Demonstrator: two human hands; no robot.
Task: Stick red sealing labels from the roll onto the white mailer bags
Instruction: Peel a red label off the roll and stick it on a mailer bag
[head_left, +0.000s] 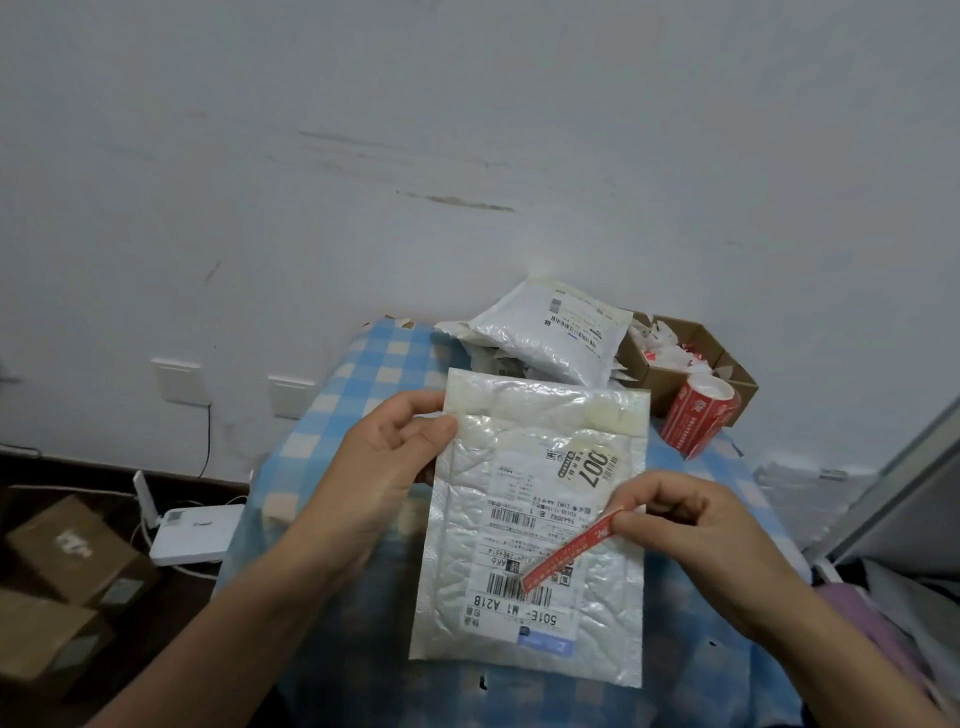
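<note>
Where the hands are: above a table (363, 374) under a blue-and-white checked cloth, set against a scuffed white wall (467, 156).
Beyond the grips: a pile of white bags (550, 332) lies on the far end of the table, with an open cardboard box (657, 384) just to its right, holding white and red scraps.
Roll: the red label roll (696, 415) stands tilted beside the box, up and to the right of the right hand's pinch, well apart from it.
Left of the left grip: down on the floor, a white router (195, 527) with a cable, brown cartons (72, 545), and two wall sockets (179, 379).
In the way: the left hand covers part of the bag's upper left edge; the red strip crosses part of a barcode.
Writing: the shipping label (524, 613) reads upside down from here, "007", "AK6" and "501E- M1 A21B", plus barcodes; white print on the roll and the strip is too small to read.
Bag: the white padded mailer bag (467, 571) is glossy and bubbled, its top flap yellowed, held between the two hands.
Left hand (384, 457): pinches the bag's upper left edge, thumb in front.
Right hand (691, 535): thumb and fingertips pinch the upper end of one red label (566, 553).
Label: a narrow strip slanting down-left from the pinch; whether its low end touches the bag I cannot tell.
</note>
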